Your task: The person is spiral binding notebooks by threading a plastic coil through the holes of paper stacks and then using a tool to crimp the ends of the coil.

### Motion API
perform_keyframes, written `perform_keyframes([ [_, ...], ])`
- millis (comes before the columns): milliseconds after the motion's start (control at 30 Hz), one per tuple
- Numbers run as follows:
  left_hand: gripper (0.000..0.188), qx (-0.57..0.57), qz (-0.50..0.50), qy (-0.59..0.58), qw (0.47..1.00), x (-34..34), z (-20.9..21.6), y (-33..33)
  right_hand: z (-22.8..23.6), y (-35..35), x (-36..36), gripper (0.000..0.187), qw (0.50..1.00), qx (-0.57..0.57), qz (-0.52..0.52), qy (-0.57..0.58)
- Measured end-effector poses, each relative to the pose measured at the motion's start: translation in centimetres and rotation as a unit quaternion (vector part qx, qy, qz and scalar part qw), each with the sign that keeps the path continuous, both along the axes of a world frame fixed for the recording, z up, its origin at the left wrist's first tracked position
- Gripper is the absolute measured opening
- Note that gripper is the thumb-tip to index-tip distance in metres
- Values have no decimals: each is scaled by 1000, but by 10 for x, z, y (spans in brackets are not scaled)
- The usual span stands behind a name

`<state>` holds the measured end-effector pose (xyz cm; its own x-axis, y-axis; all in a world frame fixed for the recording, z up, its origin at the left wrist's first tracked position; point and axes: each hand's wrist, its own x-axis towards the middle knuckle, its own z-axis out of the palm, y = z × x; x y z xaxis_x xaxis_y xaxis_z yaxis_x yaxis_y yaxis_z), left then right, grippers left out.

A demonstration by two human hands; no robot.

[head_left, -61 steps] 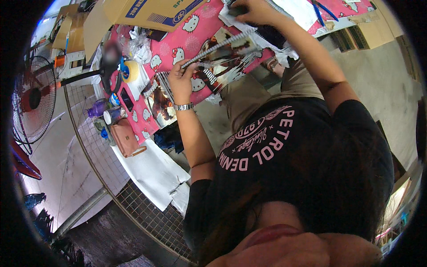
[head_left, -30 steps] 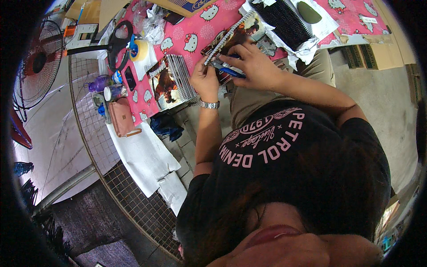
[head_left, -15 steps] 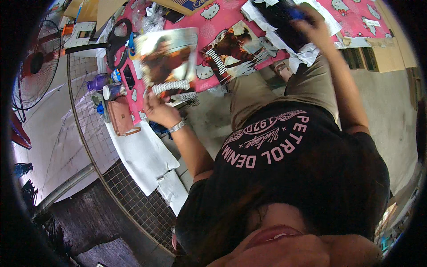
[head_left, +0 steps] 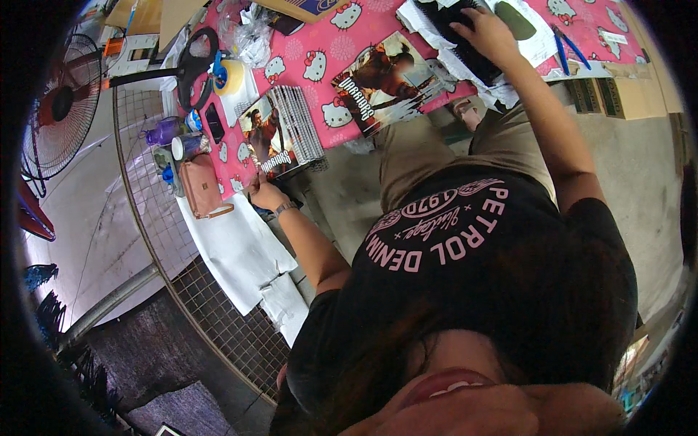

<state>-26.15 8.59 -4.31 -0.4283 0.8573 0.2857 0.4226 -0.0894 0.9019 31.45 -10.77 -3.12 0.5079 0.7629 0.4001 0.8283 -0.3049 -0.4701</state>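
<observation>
A stack of magazines (head_left: 265,138) with a fiery figure on the cover lies at the near left of the pink table, its striped page edges fanned to the right. My left hand (head_left: 267,195) pinches its near left corner, the fingers partly hidden. A second magazine (head_left: 389,76) with the same cover lies right of the stack. My right hand (head_left: 491,36) reaches over a heap of black, thin, bristly strands (head_left: 476,65) on white paper, fingers apart and touching it. Beside that hand are a dark green oval piece (head_left: 514,20) and blue-handled pliers (head_left: 569,52).
At the left stand a tape roll (head_left: 231,77), a black steering-wheel-like ring (head_left: 198,69), a phone (head_left: 214,123), a pink pouch (head_left: 200,187) and a cup (head_left: 187,147). A fan (head_left: 62,105) stands beyond the wire rack (head_left: 145,160). Cardboard boxes (head_left: 629,94) are at the right.
My left hand has lowered a raised, blurred magazine onto the stack. My right hand has moved left over the black heap; the blue-handled pliers now lie on the right, where they did not show before.
</observation>
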Motion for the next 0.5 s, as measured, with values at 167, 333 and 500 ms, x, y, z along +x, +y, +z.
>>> perform_keyframes([
  [167,13,-17,-33,-42,998,-6,2,6,-20,39,-9,34,991,-131,-8,38],
  [333,25,-86,228,374,895,79,44,-13,-30,43,-18,29,991,-134,-17,-6],
  [500,27,188,-291,289,892,224,48,-4,-30,65,-32,20,987,-147,-55,-28],
])
